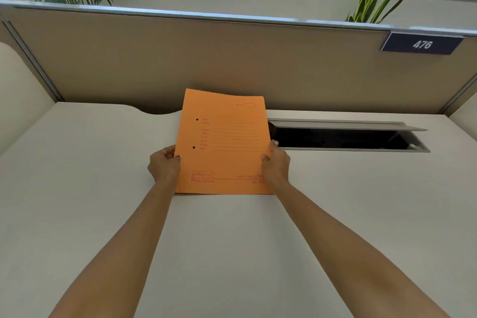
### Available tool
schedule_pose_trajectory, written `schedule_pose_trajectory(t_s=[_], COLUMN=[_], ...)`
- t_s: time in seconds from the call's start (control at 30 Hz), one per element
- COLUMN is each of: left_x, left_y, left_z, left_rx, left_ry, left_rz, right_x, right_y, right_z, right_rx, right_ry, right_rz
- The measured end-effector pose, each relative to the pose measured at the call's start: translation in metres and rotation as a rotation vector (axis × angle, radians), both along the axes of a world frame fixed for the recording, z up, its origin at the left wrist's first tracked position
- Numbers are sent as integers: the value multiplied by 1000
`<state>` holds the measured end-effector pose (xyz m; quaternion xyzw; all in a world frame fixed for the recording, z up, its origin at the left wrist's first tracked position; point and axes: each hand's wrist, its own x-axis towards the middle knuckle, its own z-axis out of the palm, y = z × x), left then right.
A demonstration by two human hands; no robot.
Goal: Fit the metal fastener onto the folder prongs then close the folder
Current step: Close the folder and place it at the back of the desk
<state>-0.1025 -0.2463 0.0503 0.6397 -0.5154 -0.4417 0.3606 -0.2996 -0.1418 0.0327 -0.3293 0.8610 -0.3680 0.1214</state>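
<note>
Two hands, left hand [164,164] and right hand [276,162], on closed orange folder [222,144].

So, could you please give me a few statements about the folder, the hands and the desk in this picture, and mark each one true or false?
1. The orange folder is closed, its printed cover facing up. True.
2. Only the left hand touches the folder. False: the right hand grips the opposite edge too.
3. Two small dark holes show near the folder's left edge. True.
4. The sign on the partition reads 123. False: it reads 476.
5. The cable hatch in the desk is shut. False: its lid is up, showing a dark opening.
</note>
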Motion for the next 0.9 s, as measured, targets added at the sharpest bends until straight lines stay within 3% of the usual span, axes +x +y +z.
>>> schedule_pose_trajectory(t_s=[0.2, 0.37, 0.5, 0.57, 0.67, 0.9], left_x=[-2, 21, 50, 61, 67, 57], left_y=[-8, 2, 9, 17, 27, 26], left_z=[-15, -26, -45, -55, -63, -62], left_rx=[-78, -270, -331, -377, -440, -470], left_ry=[-78, -211, -443, -557, -664, -806], left_rz=[-63, -330, -576, -639, -637, -596], right_x=[-5, -2, 14, 22, 30, 33], right_y=[-10, 3, 34, 50, 58, 47], right_z=[-16, -19, -25, -35, -46, -45], right_rx=[41, 9, -45, 14, 89, 142], right_ry=[74, 93, 62, 170, 332, 378], right_rz=[26, -25, 167, 257, 259, 244])
